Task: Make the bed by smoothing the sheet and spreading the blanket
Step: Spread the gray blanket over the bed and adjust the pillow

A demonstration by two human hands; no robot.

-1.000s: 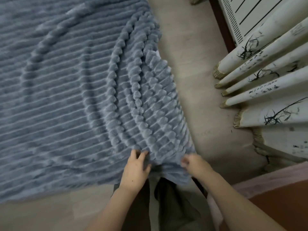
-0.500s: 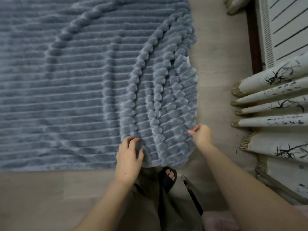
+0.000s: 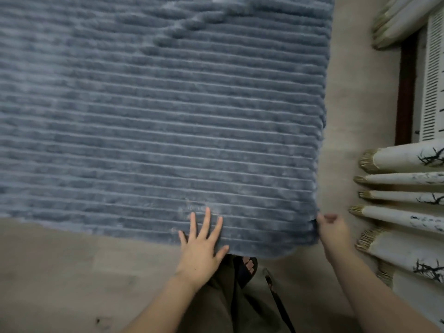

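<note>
Blue-grey ribbed plush makes up the blanket (image 3: 168, 128), which is laid out nearly flat across a pale beige surface (image 3: 48, 260). Whether that surface is the sheet or bare floor cannot be told. The near edge is pressed down by the left hand (image 3: 201, 246), whose grip is released, with the fingers spread straight on the pile just inside the edge. The near right corner is pinched by the right hand (image 3: 332, 230), its grip closed on the blanket's side edge.

The step in hand is judged to be the spreading of the blanket, and it appears close to done at this end. One raised wrinkle (image 3: 192, 22) is seen far up the cloth, slanting across the ribs. For the next move, the corner is best drawn outward and set down square while the left palm is swept away from the body. The far wrinkle would then need a reach or a tug.

A sandalled foot (image 3: 247, 265) is seen just below the near edge, and curtain folds (image 3: 403, 162) hang to the right, apart from the blanket.
</note>
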